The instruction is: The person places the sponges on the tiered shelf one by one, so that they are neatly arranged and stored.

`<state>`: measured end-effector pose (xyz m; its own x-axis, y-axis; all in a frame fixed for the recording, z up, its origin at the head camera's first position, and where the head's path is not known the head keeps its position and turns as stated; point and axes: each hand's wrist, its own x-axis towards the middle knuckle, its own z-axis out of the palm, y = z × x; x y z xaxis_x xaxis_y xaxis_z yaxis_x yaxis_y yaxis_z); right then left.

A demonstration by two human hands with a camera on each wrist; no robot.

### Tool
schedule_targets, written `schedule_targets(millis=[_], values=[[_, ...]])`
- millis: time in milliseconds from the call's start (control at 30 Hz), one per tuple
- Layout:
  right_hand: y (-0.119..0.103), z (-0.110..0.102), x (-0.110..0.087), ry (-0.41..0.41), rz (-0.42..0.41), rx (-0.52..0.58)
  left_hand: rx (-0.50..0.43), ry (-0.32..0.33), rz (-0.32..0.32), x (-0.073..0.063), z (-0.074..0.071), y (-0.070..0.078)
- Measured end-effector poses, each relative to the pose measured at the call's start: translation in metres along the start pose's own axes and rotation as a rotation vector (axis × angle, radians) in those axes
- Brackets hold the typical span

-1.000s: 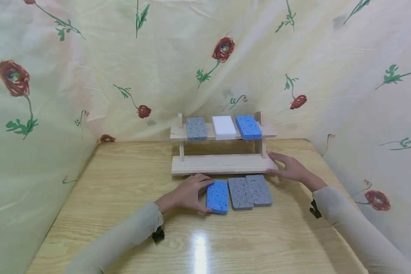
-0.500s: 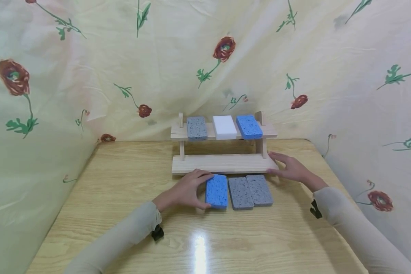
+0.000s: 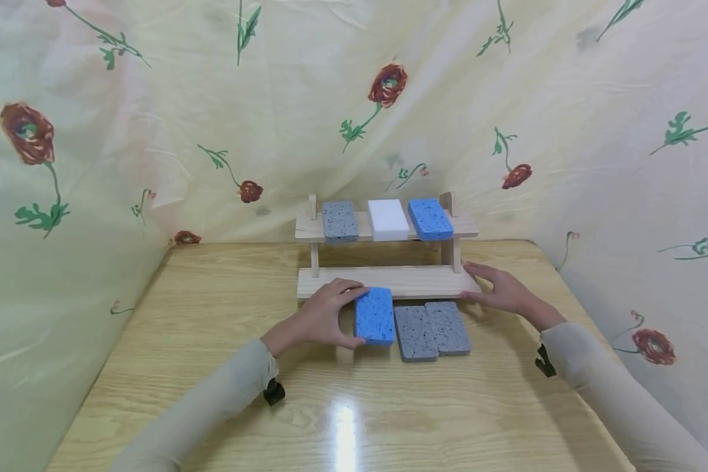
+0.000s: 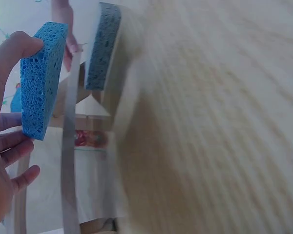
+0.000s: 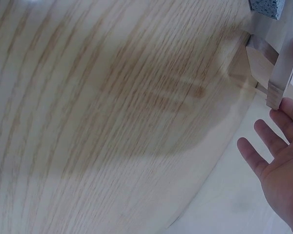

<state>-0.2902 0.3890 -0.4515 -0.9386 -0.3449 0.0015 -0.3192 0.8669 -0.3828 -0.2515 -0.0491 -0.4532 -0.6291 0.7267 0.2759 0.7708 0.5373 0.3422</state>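
A blue sponge point(image 3: 374, 316) is pinched between the thumb and fingers of my left hand point(image 3: 324, 314). In the left wrist view this sponge point(image 4: 44, 80) is off the table, with its pores plain to see, thumb on one end and fingertips at the other. My right hand point(image 3: 501, 290) holds the right end of the wooden shelf's lower board point(image 3: 383, 282) between thumb and index finger. In the right wrist view the remaining fingers point(image 5: 271, 138) spread away from the wood. Two grey sponges point(image 3: 415, 333) lie side by side on the table before the shelf.
On the shelf's upper board point(image 3: 362, 226) sit a grey sponge point(image 3: 339, 221), a white sponge point(image 3: 387, 219) and another blue sponge point(image 3: 431, 219). Flowered cloth point(image 3: 307, 118) hangs behind and at both sides of the wooden table point(image 3: 224, 282).
My left hand has lifted the blue sponge from the table and moved it away from me, up to the lower board's front edge. My right hand has stayed at the shelf's end.
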Motion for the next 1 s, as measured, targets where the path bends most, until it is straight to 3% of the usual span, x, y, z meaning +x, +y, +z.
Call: schedule_targets(millis=[167, 367, 1000], values=[[0.000, 0.000, -0.001, -0.005, -0.003, 0.003, -0.009, 0.064, 0.039, 0.005, -0.007, 0.000], [0.000, 0.000, -0.001, -0.004, -0.004, 0.003, -0.002, 0.099, 0.026, 0.011, -0.015, 0.002], [0.002, 0.000, -0.001, 0.004, -0.018, 0.014, -0.006, 0.136, 0.029, 0.031, -0.022, 0.005]])
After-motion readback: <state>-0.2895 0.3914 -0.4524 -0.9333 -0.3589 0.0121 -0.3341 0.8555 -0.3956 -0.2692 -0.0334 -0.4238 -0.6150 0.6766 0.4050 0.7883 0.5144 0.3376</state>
